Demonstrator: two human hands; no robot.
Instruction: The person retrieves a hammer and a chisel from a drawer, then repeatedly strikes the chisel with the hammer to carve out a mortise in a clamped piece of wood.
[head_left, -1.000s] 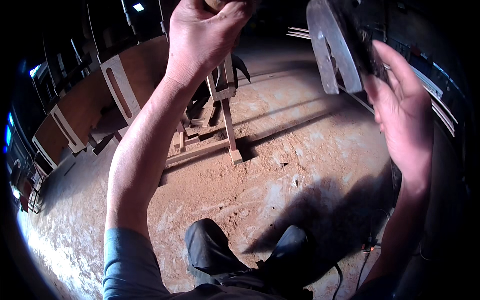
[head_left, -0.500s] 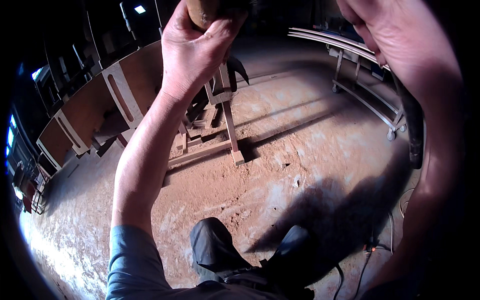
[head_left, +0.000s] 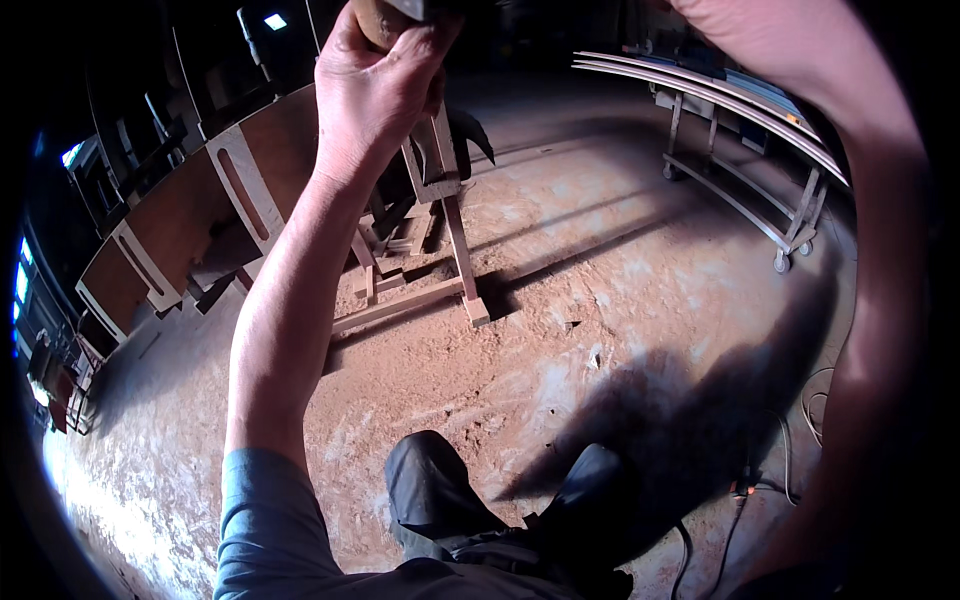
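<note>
Held up at the top edge, a little left of centre: a rounded wooden handle (head_left: 374,22), its upper part out of view. Just beside it on the right, a grey metal piece (head_left: 408,8), cut by the edge; cannot tell its kind, or whether touching the wood. Wrapped closely around the handle, the fingers of the left hand (head_left: 380,85), bent narrow. Up at the top right, well apart from the handle, the right hand (head_left: 720,14), mostly beyond the edge; cannot tell the state of its fingers, whether wide, narrow or holding something. Beyond the left forearm, a narrow wooden post (head_left: 458,245) on a foot block (head_left: 478,313), with lengths of timber (head_left: 405,303) low behind it and to its left. Farther left, a brown curved panel (head_left: 172,235) with pale slotted boards (head_left: 226,140) set along it. Around the post's foot, sawdust (head_left: 430,350) spread over a pale, patchy floor (head_left: 175,470). To the right, well apart from the post, a metal cart (head_left: 738,202) on casters, bearing long pale strips (head_left: 700,88). At lower right, cables and an orange connector (head_left: 742,489) on the floor. Nearest the lower edge, dark trousers (head_left: 430,490) and, on the left arm, a blue-grey sleeve (head_left: 265,510).
</note>
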